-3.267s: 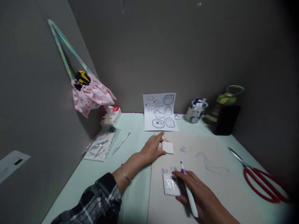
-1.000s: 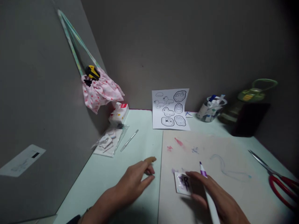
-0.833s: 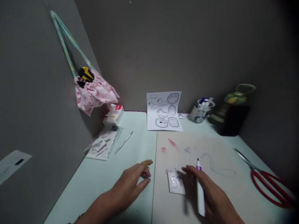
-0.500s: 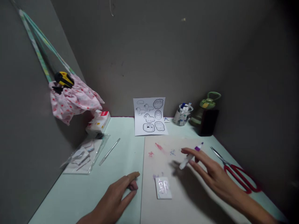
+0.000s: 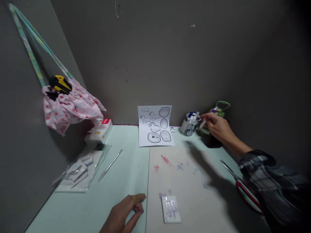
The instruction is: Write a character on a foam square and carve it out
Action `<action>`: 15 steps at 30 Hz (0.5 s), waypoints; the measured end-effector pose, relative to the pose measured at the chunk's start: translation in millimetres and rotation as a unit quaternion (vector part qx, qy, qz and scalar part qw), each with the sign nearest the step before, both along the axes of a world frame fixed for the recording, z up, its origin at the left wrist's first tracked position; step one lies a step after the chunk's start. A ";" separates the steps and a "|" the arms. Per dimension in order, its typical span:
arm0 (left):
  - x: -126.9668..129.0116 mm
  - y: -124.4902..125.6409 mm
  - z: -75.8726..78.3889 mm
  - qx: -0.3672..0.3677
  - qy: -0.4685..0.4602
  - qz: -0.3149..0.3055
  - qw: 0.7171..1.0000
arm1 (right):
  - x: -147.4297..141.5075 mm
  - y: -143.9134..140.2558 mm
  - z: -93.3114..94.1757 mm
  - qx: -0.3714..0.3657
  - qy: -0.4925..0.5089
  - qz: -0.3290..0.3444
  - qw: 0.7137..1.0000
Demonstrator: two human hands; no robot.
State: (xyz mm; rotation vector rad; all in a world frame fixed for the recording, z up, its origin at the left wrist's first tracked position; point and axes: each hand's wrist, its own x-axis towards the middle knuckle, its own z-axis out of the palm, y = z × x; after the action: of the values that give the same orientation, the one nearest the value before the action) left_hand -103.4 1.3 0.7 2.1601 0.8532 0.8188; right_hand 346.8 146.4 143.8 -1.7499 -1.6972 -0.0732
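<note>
My right hand [image 5: 216,125] is stretched out to the far right of the table and holds a white marker with a purple tip [image 5: 211,114] just over the pen cup [image 5: 189,125]. My left hand [image 5: 123,214] rests on the pale green table [image 5: 126,171] near the front edge, fingers loosely curled, holding nothing. A small white tile with purple strokes [image 5: 171,209] lies on the beige board [image 5: 194,194] just right of my left hand, touched by neither hand.
A sheet of outline drawings [image 5: 155,125] leans on the back wall. Red scissors [image 5: 243,187] lie at the right, partly under my sleeve. A green bottle [image 5: 220,108], a plastic bag of parts [image 5: 79,168], a thin tool [image 5: 109,165], a tissue pack [image 5: 99,131] and a hanging pink bag [image 5: 70,105] stand around.
My right hand lifted the marker off the tile and carried it back and right to the pen cup. My left hand drew back from the small card to the front edge.
</note>
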 end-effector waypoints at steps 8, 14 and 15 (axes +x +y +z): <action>0.2 4.7 -13.8 0.041 -0.008 0.000 0.999 | -6.7 12.4 -34.0 -0.039 -0.082 0.025 0.996; -0.6 5.3 -15.1 0.033 -0.010 0.000 0.999 | -95.7 2.0 -85.0 -0.102 -0.188 0.117 0.970; -0.6 5.2 -14.7 0.029 -0.012 0.001 0.999 | -109.2 3.3 -89.3 -0.106 -0.204 0.126 0.965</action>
State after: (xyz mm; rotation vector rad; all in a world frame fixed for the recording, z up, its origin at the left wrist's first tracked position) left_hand -104.1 6.5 -13.9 2.1960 0.8297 0.8794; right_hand 237.5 149.7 54.5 -1.7393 -2.2902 -0.1518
